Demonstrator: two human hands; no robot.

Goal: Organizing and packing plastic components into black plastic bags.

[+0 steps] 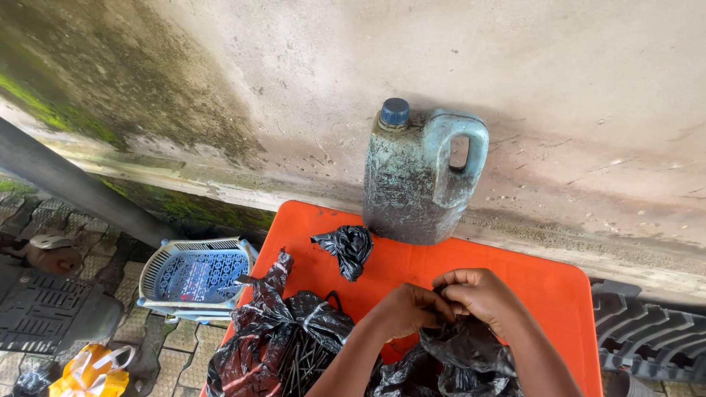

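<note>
Orange table (471,272) against stained wall, grimy blue-capped jug (419,180) standing at far edge. Open black bag (276,345) of dark nails at table's left front. Both forearms reach in from below, hands meeting over crinkled glossy black bag (460,360) at near edge. Left hand (408,309) pinches bag top, fingers closed; right hand (478,294) curled, apparently gripping same neck. Small knotted black bag (347,248) lies apart, near jug.
</note>
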